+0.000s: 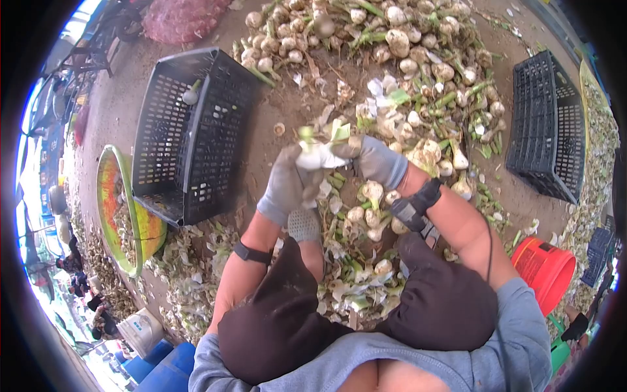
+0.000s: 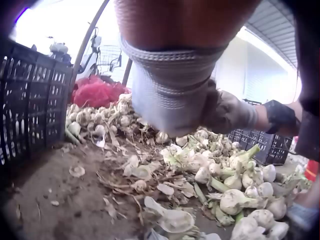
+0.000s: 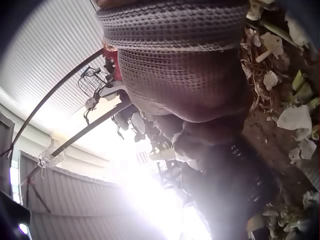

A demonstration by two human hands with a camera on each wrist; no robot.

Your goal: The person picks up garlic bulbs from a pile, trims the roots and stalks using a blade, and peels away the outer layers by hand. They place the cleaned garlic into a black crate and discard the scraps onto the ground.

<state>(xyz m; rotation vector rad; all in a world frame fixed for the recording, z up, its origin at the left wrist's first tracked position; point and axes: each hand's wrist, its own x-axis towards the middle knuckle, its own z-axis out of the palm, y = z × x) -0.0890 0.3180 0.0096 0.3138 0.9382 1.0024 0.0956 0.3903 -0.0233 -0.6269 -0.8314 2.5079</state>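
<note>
Both hands wear grey knit gloves and meet in front of the knees, over the ground. A white garlic bulb (image 1: 317, 157) with pale green pieces of stem (image 1: 339, 130) is between them, slightly blurred. My left hand (image 1: 286, 184) grips it from the left, fingers curled about it. From the right, my right hand (image 1: 379, 162) pinches the bulb's end between thumb and fingers. In the left wrist view the left glove (image 2: 167, 97) hides the bulb. The right wrist view shows the right glove (image 3: 185, 82) from behind, with the fingertips in glare.
A big heap of garlic (image 1: 398, 42) lies ahead, with loose bulbs (image 1: 372, 193) and peeled skins (image 1: 353, 294) nearer. Black crates stand left (image 1: 189, 137) and right (image 1: 545, 124). A green-rimmed basin (image 1: 134, 242) leans at left; a red bucket (image 1: 539, 274) is right.
</note>
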